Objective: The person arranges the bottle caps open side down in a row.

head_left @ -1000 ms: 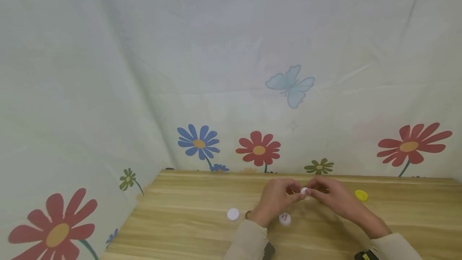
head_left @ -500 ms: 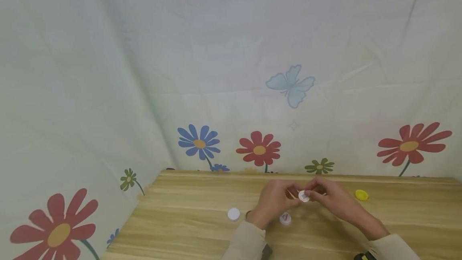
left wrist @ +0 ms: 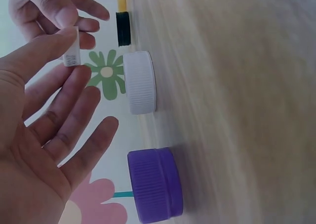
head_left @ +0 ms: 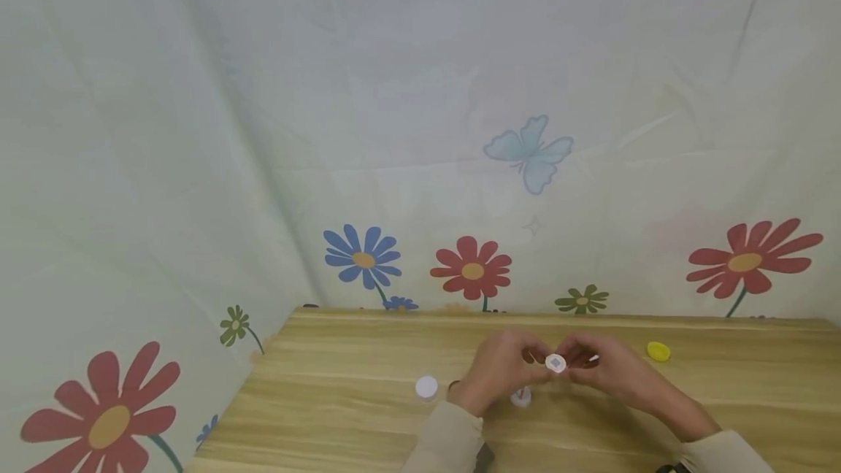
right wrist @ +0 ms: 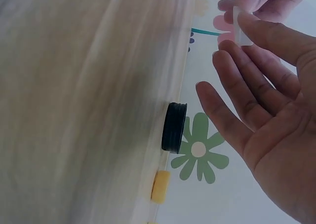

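A person's left hand (head_left: 497, 366) and right hand (head_left: 616, 369) pinch a small white disc (head_left: 555, 363) from either side, thumbs and fingertips closed on it, above a wooden table (head_left: 342, 404). A white lid (head_left: 426, 387) lies left of the left hand, which partly hides a second pale lid (head_left: 521, 399); a yellow lid (head_left: 658, 352) sits right of the right hand.

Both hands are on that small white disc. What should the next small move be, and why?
I'd probably lower the small white disc gently toward the wooden table. The left hand and right hand both pinch it above the surface, its marked face visible to the head camera, and other caps, such as the yellow cap, rest there.
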The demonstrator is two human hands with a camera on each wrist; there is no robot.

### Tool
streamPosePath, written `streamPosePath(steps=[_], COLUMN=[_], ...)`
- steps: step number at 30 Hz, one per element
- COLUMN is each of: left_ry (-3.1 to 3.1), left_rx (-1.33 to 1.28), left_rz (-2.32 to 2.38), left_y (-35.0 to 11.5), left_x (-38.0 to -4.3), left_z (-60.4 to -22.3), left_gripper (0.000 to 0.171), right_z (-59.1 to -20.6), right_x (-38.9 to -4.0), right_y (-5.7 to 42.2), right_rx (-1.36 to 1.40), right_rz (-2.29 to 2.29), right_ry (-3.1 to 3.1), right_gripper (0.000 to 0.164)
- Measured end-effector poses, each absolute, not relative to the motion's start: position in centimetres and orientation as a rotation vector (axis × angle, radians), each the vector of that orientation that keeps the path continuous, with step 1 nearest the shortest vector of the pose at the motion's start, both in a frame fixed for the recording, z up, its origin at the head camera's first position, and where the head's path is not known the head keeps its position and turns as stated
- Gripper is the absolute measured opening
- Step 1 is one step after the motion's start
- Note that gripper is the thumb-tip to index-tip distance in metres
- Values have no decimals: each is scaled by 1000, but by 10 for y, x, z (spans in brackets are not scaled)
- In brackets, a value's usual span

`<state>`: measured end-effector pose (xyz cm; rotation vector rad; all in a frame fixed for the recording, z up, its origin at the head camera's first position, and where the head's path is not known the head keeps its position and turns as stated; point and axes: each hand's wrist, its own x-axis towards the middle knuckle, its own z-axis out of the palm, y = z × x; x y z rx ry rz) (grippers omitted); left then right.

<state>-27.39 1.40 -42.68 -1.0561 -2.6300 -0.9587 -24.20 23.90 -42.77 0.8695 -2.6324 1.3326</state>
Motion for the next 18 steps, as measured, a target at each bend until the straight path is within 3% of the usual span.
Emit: streamPosePath(steps=[18], left_ry=[-2888], left_rx=[-1004], left_rz=[-949], left_y=[13], left_x=[-269], left_z=[-425], left_gripper=[15], right_z=[-433], right_x=[-238], right_y=[233], right_rx=[863], right_rz=[1240], right_ry=[-2768], right_gripper=[17])
